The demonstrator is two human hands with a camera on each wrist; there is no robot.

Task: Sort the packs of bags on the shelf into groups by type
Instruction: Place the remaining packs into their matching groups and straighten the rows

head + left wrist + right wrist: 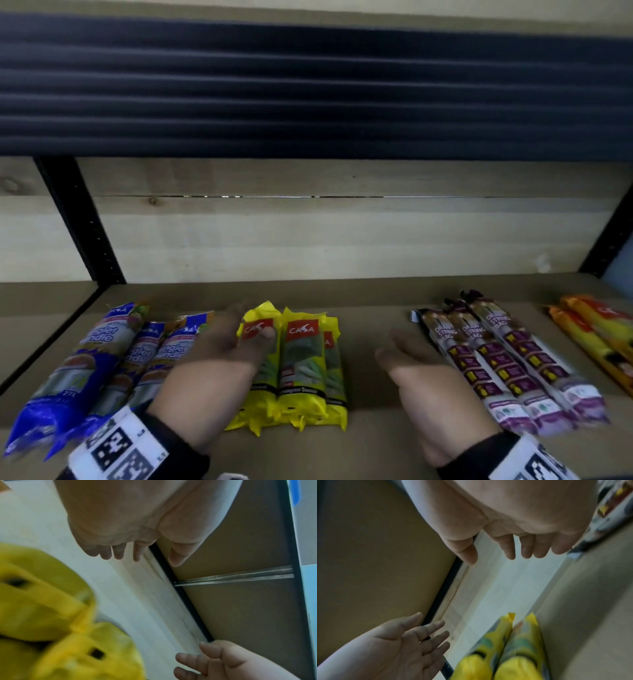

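The left hand (222, 353) has its fingers (263, 333) straight and loosely spread, holding nothing; in the head view they lie over the top of the leftmost yellow pack, though whether they touch it cannot be told. The right hand (416, 366) is likewise loose, fingers (406, 342) straight and slightly apart, palm turned toward the left, over bare shelf (370, 308) between two groups. Both wrist views show the palms facing each other with nothing between them.

The yellow packs (301, 366) lie side by side in a tight group at the middle of the shelf, just right of the left hand. To their left, touching one another, lie the blue packs (85, 370). Right of the right hand, just beside it, lie the purple drawstring packs (507, 363), three laid parallel. Farther right, at the edge of view, lie the orange packs (596, 335). Behind everything stands a pale wooden back wall (308, 233).
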